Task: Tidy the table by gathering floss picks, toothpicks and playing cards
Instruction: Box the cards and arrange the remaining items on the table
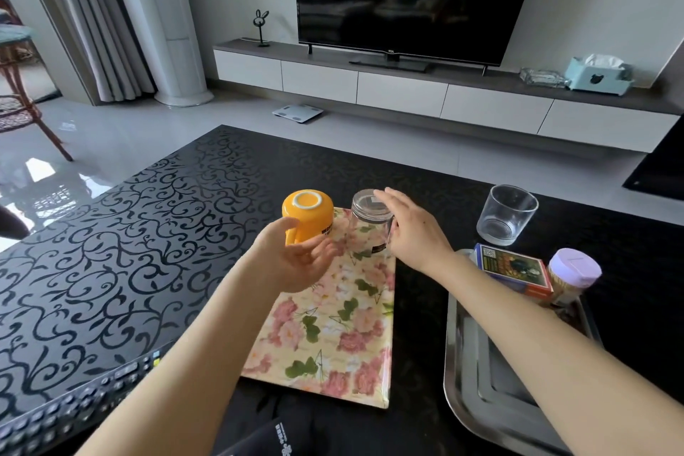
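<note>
An upturned orange ceramic mug (308,213) is sitting left of an inverted clear glass (364,228) on the floral tray (333,337); rightward, a printed card box (512,270) is lying in the steel tray (449,363).

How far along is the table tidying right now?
Done, apparently: playing-card box and toothpick jar sit on the steel tray. In hand: nothing gripped; left hand open beside the upturned orange mug, right hand open by the inverted glass. Left: floss picks, none visible.

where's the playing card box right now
The playing card box lies at right in the head view, on the steel tray's far end, beside the purple-lidded toothpick jar, near the upright glass.
</note>
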### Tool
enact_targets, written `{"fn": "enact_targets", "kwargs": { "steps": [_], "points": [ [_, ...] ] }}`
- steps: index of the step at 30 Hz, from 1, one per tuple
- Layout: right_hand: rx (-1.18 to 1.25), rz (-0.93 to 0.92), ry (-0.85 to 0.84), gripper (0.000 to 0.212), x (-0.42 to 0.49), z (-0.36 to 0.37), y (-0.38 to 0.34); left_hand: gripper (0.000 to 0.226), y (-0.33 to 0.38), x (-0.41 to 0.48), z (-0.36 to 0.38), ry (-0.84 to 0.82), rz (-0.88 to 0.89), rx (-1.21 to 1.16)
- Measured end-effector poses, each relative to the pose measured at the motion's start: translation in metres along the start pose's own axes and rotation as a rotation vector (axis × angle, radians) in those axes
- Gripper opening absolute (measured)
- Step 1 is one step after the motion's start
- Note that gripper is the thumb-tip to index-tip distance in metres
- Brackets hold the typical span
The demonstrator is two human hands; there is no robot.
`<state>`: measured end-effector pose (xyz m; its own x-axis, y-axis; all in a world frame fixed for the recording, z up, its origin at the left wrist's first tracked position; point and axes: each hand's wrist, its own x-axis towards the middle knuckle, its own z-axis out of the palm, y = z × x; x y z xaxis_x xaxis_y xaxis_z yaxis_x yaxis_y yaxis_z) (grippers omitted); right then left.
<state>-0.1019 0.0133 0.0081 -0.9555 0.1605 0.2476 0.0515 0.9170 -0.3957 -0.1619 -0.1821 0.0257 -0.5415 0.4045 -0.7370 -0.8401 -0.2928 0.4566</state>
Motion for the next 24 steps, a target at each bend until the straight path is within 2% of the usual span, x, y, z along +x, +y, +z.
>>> {"fn": "enact_targets", "kwargs": {
  "steps": [1,3,4,5,7,8,12,17,20,22,24],
  "points": [
    [0.033,0.015,-0.017,0.064,-0.001,0.001,-0.001,0.037,-0.002,-0.002,-0.006,0.134,0.194,0.27],
    [0.053,0.046,-0.022,0.058,-0.002,0.005,-0.004,0.023,-0.001,0.004,-0.017,0.481,0.727,0.847],
    [0.053,0.063,-0.009,0.057,-0.002,0.008,-0.004,0.027,0.001,0.007,-0.019,0.556,0.915,1.053],
    [0.049,0.07,0.009,0.057,-0.002,0.01,-0.006,0.04,0.004,0.009,-0.019,0.55,0.987,1.172],
    [0.029,0.082,0.039,0.055,-0.001,0.013,-0.01,0.063,0.01,0.017,-0.017,0.428,0.959,1.239],
    [0.014,0.088,0.049,0.055,0.0,0.014,-0.013,0.066,0.012,0.022,-0.015,0.387,0.945,1.225],
    [-0.06,0.109,0.071,0.052,0.002,0.016,-0.021,0.058,0.015,0.036,-0.005,0.376,1.002,1.166],
    [-0.096,0.115,0.083,0.053,0.0,0.018,-0.026,0.057,0.015,0.038,-0.003,0.353,0.991,1.113],
    [-0.199,0.103,0.277,0.051,-0.003,-0.002,-0.012,0.059,0.015,0.038,-0.004,0.367,0.985,1.11],
    [-0.334,0.218,0.445,0.049,-0.004,-0.028,0.016,0.061,0.014,0.04,-0.005,0.387,0.995,1.147],
    [-0.454,0.489,0.444,0.057,-0.007,-0.054,0.052,0.06,0.012,0.039,-0.006,0.423,1.003,1.193]
  ]
}}
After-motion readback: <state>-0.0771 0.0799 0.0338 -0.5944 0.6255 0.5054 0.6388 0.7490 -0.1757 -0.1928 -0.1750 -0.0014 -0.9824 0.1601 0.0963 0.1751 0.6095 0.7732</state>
